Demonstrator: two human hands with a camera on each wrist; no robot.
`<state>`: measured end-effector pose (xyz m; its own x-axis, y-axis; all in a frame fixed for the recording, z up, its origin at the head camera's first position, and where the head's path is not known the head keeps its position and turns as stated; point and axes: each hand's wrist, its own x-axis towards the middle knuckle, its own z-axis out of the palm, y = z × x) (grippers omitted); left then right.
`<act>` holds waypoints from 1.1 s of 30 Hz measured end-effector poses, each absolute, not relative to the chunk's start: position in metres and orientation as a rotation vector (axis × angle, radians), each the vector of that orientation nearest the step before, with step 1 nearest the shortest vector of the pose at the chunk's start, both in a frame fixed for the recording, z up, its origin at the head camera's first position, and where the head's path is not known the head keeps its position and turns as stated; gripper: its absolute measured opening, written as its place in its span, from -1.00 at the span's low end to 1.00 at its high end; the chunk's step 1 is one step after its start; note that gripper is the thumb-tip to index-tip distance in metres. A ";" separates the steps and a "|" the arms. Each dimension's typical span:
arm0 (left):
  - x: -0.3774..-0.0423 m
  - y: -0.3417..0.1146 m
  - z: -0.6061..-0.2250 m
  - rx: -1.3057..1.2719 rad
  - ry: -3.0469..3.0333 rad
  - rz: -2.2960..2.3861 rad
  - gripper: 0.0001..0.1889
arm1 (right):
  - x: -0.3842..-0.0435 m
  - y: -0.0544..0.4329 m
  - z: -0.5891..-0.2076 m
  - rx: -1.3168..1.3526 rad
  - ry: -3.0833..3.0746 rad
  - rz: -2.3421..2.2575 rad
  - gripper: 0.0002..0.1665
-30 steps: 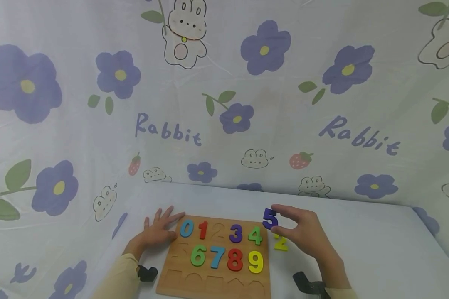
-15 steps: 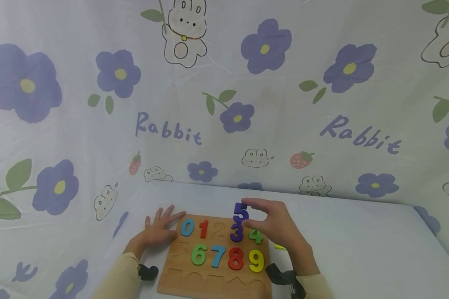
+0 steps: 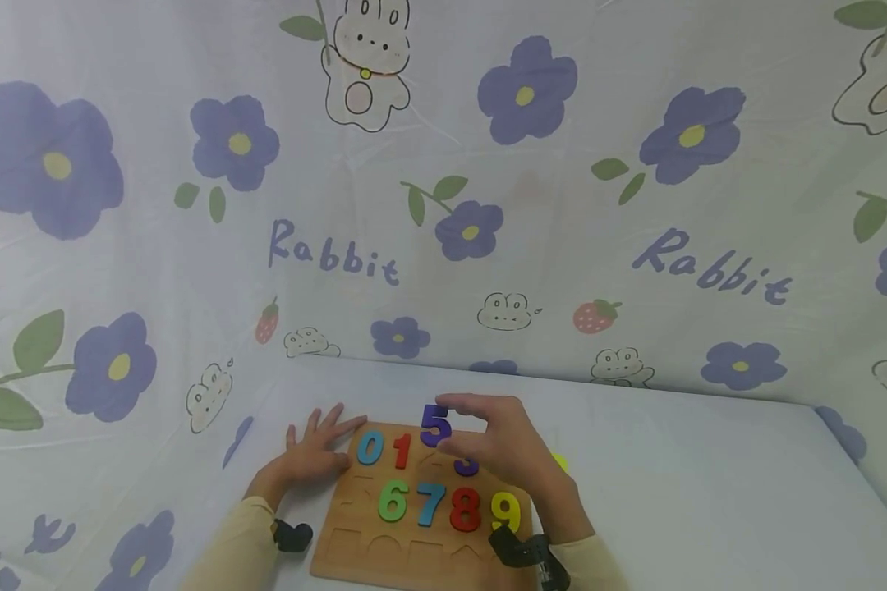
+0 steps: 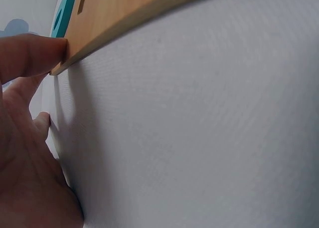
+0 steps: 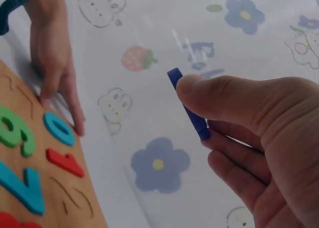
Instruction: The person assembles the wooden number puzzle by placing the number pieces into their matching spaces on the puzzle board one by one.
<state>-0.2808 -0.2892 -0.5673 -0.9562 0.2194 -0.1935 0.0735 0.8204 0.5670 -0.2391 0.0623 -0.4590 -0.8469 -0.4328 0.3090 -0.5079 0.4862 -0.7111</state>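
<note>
A purple number 5 [image 3: 434, 425] is pinched between thumb and fingers of my right hand [image 3: 506, 443], raised over the far edge of a wooden number board [image 3: 355, 525]. In the right wrist view the 5 piece [image 5: 196, 119] shows edge-on, as a thin blue strip. My left hand [image 3: 306, 461] lies spread against the board's left edge, its fingers extended; in the left wrist view, a digit [image 4: 37, 56] touches the board's side. A blue 0 [image 3: 370, 448] and red 1 [image 3: 402, 451] sit in the top row. My right hand covers the 4 and part of the purple 3 [image 3: 466, 466].
Green 6 [image 3: 393, 501], blue 7 [image 3: 430, 504], red 8 [image 3: 465, 510] and yellow 9 [image 3: 506, 512] fill the second row. Just behind my right wrist a bit of a yellow piece [image 3: 560, 461] shows on the white table [image 3: 695, 492]. A printed curtain [image 3: 443, 164] hangs behind.
My right hand has carried the 5 leftward, from beside the board's right edge past the 3 to above the 2 recess. The left hand has stayed in place.
</note>
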 end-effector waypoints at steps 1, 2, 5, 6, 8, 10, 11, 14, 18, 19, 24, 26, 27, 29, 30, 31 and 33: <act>-0.281 -0.289 -0.567 0.224 2.754 0.841 -0.23 | -0.239 0.059 -0.460 0.849 -2.638 1.310 -0.40; -0.282 -0.290 -0.570 0.225 2.756 0.843 -0.23 | -0.238 0.055 -0.460 0.862 -2.644 1.319 -0.40; -0.283 -0.291 -0.571 0.225 2.748 0.841 -0.22 | -0.236 0.043 -0.465 0.898 -2.650 1.348 -0.40; -0.283 -0.291 -0.572 0.230 2.746 0.840 -0.22 | -0.235 0.038 -0.467 0.907 -2.655 1.358 -0.40; -0.284 -0.293 -0.574 0.245 2.749 0.850 -0.22 | -0.235 0.030 -0.473 0.922 -2.665 1.378 -0.39; -0.284 -0.294 -0.575 0.268 2.753 0.867 -0.21 | -0.235 0.023 -0.479 0.936 -2.679 1.390 -0.40; -0.284 -0.295 -0.575 0.274 2.757 0.872 -0.22 | -0.235 0.019 -0.482 0.946 -2.687 1.380 -0.40; -0.286 -0.296 -0.581 0.284 2.774 0.867 -0.21 | -0.235 0.008 -0.496 0.991 -2.695 1.382 -0.37; -0.287 -0.295 -0.582 0.273 2.775 0.863 -0.20 | -0.235 -0.007 -0.514 1.007 -2.754 1.329 -0.37; -0.287 -0.295 -0.581 0.279 2.774 0.874 -0.20 | -0.235 -0.011 -0.518 1.005 -2.776 1.306 -0.38; -0.283 -0.295 -0.575 0.299 2.765 0.923 -0.22 | -0.234 -0.029 -0.536 0.905 -2.928 1.289 -0.41; -0.283 -0.295 -0.576 0.298 2.770 0.911 -0.22 | -0.234 -0.034 -0.542 0.895 -2.956 1.309 -0.40; -0.282 -0.295 -0.576 0.296 2.772 0.905 -0.22 | -0.234 -0.036 -0.544 0.901 -2.966 1.299 -0.40; -0.283 -0.294 -0.576 0.293 2.777 0.892 -0.22 | -0.234 -0.041 -0.548 0.933 -2.974 1.247 -0.38; -0.282 -0.293 -0.575 0.288 2.773 0.894 -0.21 | -0.235 -0.043 -0.550 0.954 -2.978 1.192 -0.38; -0.282 -0.292 -0.574 0.283 2.768 0.891 -0.21 | -0.235 -0.045 -0.551 0.965 -2.985 1.143 -0.39; -0.282 -0.291 -0.571 0.280 2.765 0.892 -0.21 | -0.236 -0.050 -0.553 0.981 -2.998 1.054 -0.39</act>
<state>-0.2816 -0.2910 -0.5706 -0.9571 0.2469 -0.1515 0.1118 0.7972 0.5932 -0.2356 -0.0504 -0.5534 -0.8106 -0.5853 0.0203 -0.4693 0.6284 -0.6204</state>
